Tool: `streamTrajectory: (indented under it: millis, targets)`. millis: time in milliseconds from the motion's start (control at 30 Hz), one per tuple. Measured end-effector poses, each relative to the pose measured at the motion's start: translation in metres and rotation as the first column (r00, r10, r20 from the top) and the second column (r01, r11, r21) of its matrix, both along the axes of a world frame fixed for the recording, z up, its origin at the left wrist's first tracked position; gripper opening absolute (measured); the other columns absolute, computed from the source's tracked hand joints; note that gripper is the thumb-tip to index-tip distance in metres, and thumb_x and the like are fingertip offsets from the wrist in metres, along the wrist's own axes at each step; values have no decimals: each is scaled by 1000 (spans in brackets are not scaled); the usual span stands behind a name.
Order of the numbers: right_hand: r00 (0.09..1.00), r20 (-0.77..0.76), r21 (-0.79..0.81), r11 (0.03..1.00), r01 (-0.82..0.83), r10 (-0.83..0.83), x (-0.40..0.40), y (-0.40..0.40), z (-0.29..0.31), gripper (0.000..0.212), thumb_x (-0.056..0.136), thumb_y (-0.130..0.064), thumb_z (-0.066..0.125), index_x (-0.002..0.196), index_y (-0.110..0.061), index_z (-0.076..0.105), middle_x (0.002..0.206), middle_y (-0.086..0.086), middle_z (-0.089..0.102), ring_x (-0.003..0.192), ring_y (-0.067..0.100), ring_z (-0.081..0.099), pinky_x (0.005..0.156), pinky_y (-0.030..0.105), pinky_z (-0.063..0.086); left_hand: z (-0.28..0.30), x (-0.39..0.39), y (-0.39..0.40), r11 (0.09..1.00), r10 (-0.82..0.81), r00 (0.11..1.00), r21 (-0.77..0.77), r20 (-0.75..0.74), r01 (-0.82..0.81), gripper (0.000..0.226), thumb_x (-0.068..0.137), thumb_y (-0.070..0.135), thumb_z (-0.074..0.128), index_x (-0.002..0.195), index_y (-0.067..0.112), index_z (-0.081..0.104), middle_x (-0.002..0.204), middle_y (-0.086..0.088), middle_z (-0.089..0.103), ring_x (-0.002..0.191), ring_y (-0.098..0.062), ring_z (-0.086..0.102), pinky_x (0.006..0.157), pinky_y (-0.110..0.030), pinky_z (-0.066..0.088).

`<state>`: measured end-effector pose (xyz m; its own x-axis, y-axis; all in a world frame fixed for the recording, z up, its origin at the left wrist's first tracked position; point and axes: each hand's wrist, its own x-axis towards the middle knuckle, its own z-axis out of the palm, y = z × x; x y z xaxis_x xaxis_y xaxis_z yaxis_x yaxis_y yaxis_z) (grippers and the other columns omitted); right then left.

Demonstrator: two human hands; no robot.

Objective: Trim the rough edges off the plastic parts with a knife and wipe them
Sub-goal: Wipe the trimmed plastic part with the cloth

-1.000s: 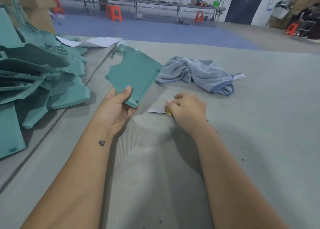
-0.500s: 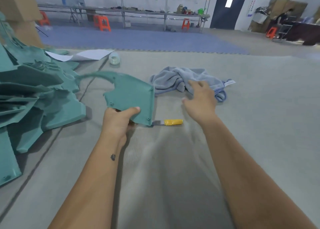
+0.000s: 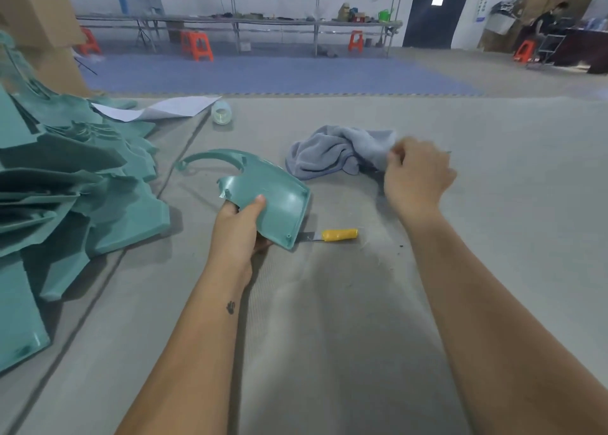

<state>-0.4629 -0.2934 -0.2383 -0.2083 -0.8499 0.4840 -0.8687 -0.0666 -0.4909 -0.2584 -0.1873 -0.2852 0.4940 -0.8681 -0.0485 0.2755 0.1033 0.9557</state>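
Centrally, the left hand [image 3: 237,233] grips a flat teal moulded plastic part [image 3: 268,197] by its near edge, thumb curled over the upper face and fingers hidden beneath; the part is tilted and raised off the grey fabric-covered work surface [image 3: 493,237], and its thin curved arm extends away from the grip toward the far left. Just right of this grip, below the part's lower corner, a small knife with a yellow handle [image 3: 339,234] lies flat on the surface, its blade tip hidden behind that corner. Farther from the grip and to its right, the right hand [image 3: 416,178] pinches the right edge of a crumpled grey-blue terry cloth [image 3: 335,154], fingers curled into the fabric. Left of the gripped part, a heap of similar teal plastic parts [image 3: 65,197] is stacked. Beyond it lie white paper sheets [image 3: 164,108] and a clear tape roll [image 3: 221,113].
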Motion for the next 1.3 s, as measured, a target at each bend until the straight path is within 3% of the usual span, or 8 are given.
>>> streamTrajectory:
  millis: [133,300,433,567,800,867,1033,1300]
  targets:
    - [843,231,-410,835,-368,485,45,44,31,12,86,-19,55,89,-19,67,86,-8,55,85,5,49,81,26,39,0,-9,1,999,33,993,4,112,-34,17,99,32,51,91,28,65,82,13,74,80,-11,72,69,-33,59]
    - [419,347,-122,483,-867,839,89,93,-19,20,97,-14,56,115,-11,63,104,1,67,94,9,59,85,11,42,0,-16,7,999,54,994,-11,92,-54,35,103,26,36,117,3,60,114,-21,65,79,-14,66,83,-34,54]
    - [508,176,-39,522,-852,843,73,75,-39,35,97,-18,57,132,-13,58,129,4,64,117,16,57,100,20,41,9,-5,9,984,171,980,-34,-101,-175,37,104,37,36,101,16,66,96,-6,72,79,-13,72,72,-28,58]
    - [668,486,-190,814,-549,564,56,69,-32,15,91,-16,52,80,-23,60,72,-8,59,63,5,49,63,26,44,14,-4,15,957,236,959,-134,-158,-257,29,104,34,36,113,20,60,100,7,72,91,-11,70,80,-33,57]
    - [-172,934,-353,722,-595,314,48,69,-10,13,101,-16,48,112,-18,55,95,3,65,80,11,64,75,27,55,19,-9,14,931,15,897,-320,-441,-173,24,102,12,43,121,17,57,104,2,73,94,-14,70,82,-34,58]
    - [-96,928,-335,692,-639,361,70,82,-13,16,97,-6,54,110,-16,56,93,1,66,77,7,65,71,19,54,19,-23,11,928,-42,871,-343,-490,-149,30,102,11,41,129,8,53,111,-8,70,96,-21,69,86,-37,57]
    - [591,705,4,832,-555,391,93,90,-29,16,94,-23,62,95,-7,64,91,5,68,89,22,63,85,36,52,14,-35,11,950,-57,841,-288,-539,-120,33,103,14,39,131,4,52,104,-8,71,89,-20,71,78,-33,59]
    - [670,693,5,928,-373,266,78,73,-12,38,96,-39,57,63,-20,53,54,-11,51,54,3,49,47,15,33,18,-33,14,950,-200,923,-297,-330,99,28,102,8,39,123,11,56,100,-1,72,85,-13,71,76,-30,59]
